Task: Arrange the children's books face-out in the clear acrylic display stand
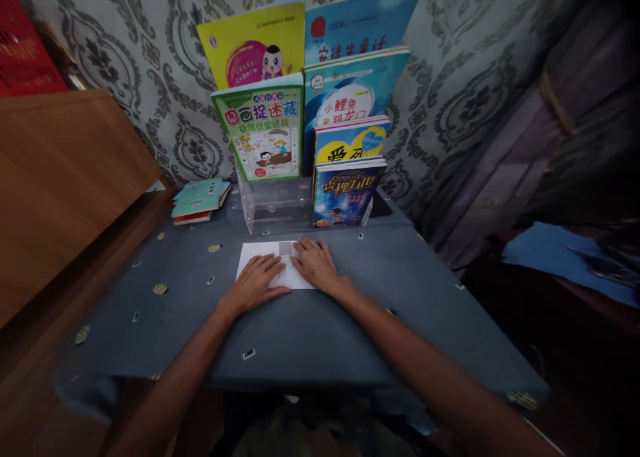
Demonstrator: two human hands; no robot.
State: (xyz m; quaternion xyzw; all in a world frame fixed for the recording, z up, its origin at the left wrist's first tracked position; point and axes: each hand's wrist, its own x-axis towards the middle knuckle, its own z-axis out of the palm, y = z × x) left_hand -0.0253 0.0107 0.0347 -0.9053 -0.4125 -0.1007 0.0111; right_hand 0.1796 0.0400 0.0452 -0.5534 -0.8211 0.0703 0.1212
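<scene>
A white booklet or sheet (300, 282) with a grey patch at its top middle and some small print lies flat on the cloth-covered table. My left hand (256, 282) rests palm down on its left part, fingers stretched out. Across the right part lies my right hand (316, 264), also flat, its fingertips near the upper edge beside the grey patch. Both hands cover much of the white surface, so I cannot tell whether it is an open book or a single sheet.
Behind the hands stands a clear acrylic rack (275, 218) holding several upright children's books, among them a green one (265, 134) and a dark blue one (345, 194). A small stack of books (197, 198) lies at the back left. A wooden cabinet (70, 184) borders the left side.
</scene>
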